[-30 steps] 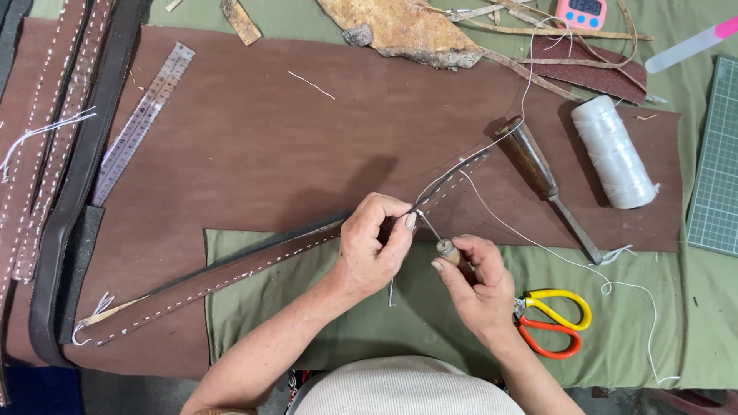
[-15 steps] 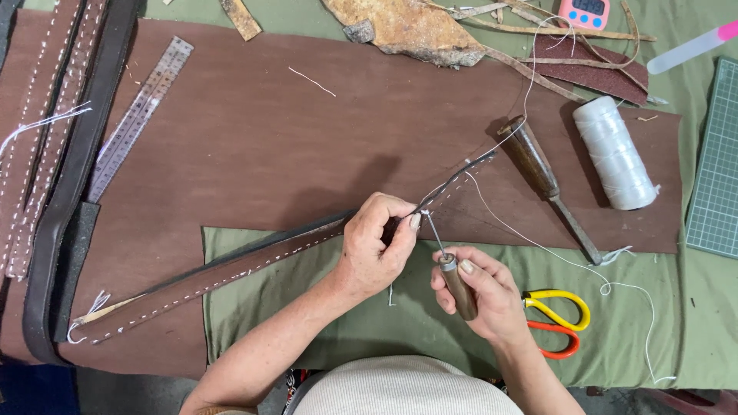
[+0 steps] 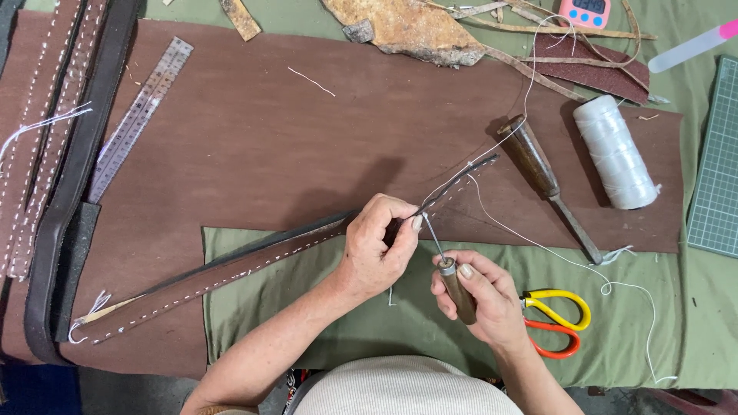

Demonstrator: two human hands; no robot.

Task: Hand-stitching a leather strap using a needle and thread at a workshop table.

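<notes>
The left hand point(image 3: 378, 246) is clenched on a long dark leather strap point(image 3: 231, 277), pinching it by the edge just where the white stitch line runs out. The strap lies slantwise across the brown leather sheet point(image 3: 254, 138) and the green cloth point(image 3: 323, 338), its far tip lifted toward the upper right.

The right hand point(image 3: 480, 296) is closed round a wooden-handled awl point(image 3: 452, 283). A second ago that hand sat close under the left one with the tool tucked in; now it has dropped back a little toward the person's body and the thin metal point stands clear, slanting up to meet the strap just beside the left thumb. I judge the point is being set at the next hole, though whether it has pierced the leather is too fine to see.

White thread point(image 3: 538, 242) trails loose from the strap's tip across the cloth. The yellow and orange scissors point(image 3: 557, 323) lie just beside the right hand. A second wooden-handled tool point(image 3: 546, 184) and a spool of white thread point(image 3: 615, 154) rest untouched on the sheet, with a metal ruler point(image 3: 138, 115) well apart on the left.
</notes>
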